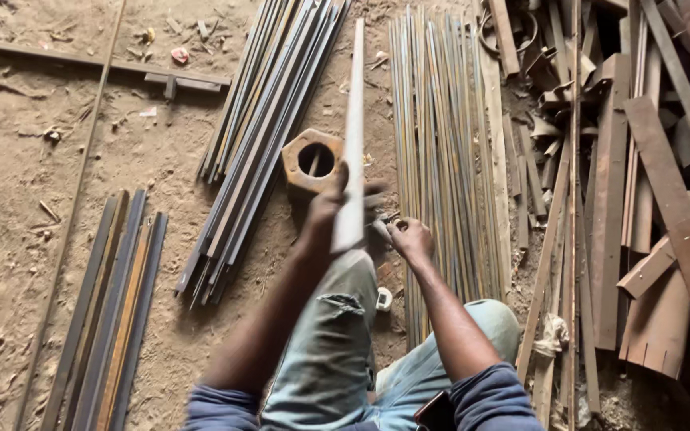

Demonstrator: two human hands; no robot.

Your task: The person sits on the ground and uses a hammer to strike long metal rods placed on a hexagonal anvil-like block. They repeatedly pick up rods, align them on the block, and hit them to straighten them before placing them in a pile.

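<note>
Head view, looking down at a dirt floor (17,160) strewn with metal stock. Left hand (331,199) raised, fingers clenched around the near end of a long pale flat strip (354,120) that runs up and away across the frame. Strip blurred, held off the floor, crossing just right of a rusty hexagonal nut (311,162) lying on the dirt. Right hand (410,239) lower and right of the nut, fingers curled on a small dark piece (385,230); too blurred to tell what it is or how tightly held. Both forearms reaching out over knees in torn light jeans (337,335).

Left of the nut, a fanned bundle of thin flat bars (261,136), leaning diagonally down toward the legs. Farther left of the nut and nearer the bottom edge, a short stack of flat bars (113,311), well apart from the hands. Above and left of the nut, a lone long bar (89,65) lying crosswise near the top edge. Right of the nut, just past the strip, a tight bundle of thin rods (437,152), running lengthwise beside the right hand. Far right of the nut, a tangled heap of rusty scrap strips and offcuts (648,199). Below the nut, between the legs, a small round white object (383,299) on the floor.
</note>
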